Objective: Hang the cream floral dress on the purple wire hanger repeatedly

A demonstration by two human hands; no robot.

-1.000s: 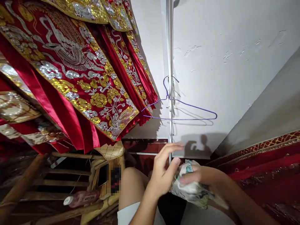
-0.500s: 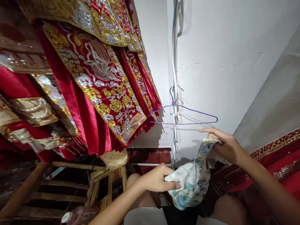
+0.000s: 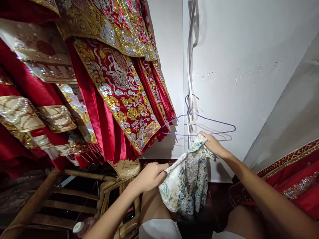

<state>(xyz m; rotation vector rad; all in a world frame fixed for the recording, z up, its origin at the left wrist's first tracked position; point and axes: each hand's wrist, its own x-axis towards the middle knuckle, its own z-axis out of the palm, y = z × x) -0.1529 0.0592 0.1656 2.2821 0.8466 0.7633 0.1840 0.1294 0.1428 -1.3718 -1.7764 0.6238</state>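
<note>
A white garment with a blue, green and yellow floral print [image 3: 174, 189] hangs down between my two hands, its top edge stretched at a slant. My left hand [image 3: 153, 176] pinches its left end between thumb and fingers. The other end, higher up and further right, is gripped by my right hand [image 3: 211, 145]. Patterned greyish folds of the cloth droop in the middle, and its exact cut is hard to make out. Just above my right hand, a thin purple hanger [image 3: 214, 119] hangs by its hook on a white strap [image 3: 189, 66] against the wall.
Embroidered red and gold garments [image 3: 132, 103] fill the left side. Below them stand a wooden bamboo-like rack [image 3: 74, 194], a quilted cream item [image 3: 127, 168] and a bottle with a white cap [image 3: 78, 227]. More red beaded cloth [image 3: 296, 181] lies at the right.
Both hands have moved left and up, the right one more so, nearer the hanger. The bunched garment is now spread out and hanging open between them. The view has shifted slightly left.
</note>
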